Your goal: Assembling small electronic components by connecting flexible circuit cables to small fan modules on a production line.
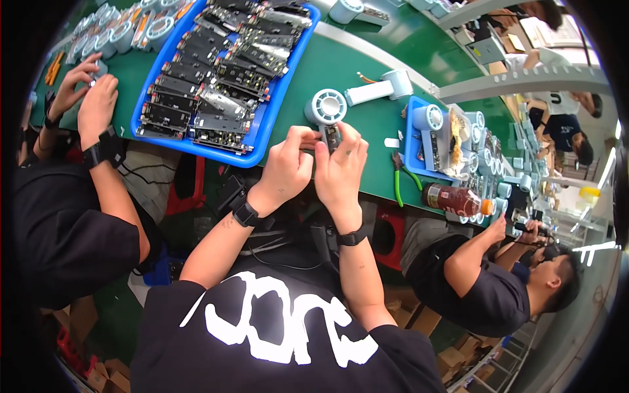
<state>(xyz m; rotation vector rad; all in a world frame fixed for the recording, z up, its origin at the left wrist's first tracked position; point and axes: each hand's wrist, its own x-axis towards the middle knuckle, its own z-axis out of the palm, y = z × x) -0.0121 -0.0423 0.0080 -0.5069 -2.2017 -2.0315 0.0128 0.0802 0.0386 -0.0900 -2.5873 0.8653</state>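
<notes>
A light-blue handheld fan (316, 112) with a round head is held over the near edge of the green table, head pointing away from me. Its handle is open and shows a dark circuit board (332, 139). My right hand (343, 165) grips the handle, thumb and fingers around the board. On the other side, my left hand (288, 165) is closed with its fingertips at the handle; the curled fingers partly hide the contact. Beyond to the right lies another light-blue fan (367, 93) with an orange wire showing at its handle's end.
A large blue tray (257, 141) full of circuit boards stands left. To the right are green-handled pliers (398, 180), a smaller blue tray (413, 157) of fan parts, and a brown-red drink bottle (452, 199). Co-workers sit on both sides; more fans (121, 36) lie far left.
</notes>
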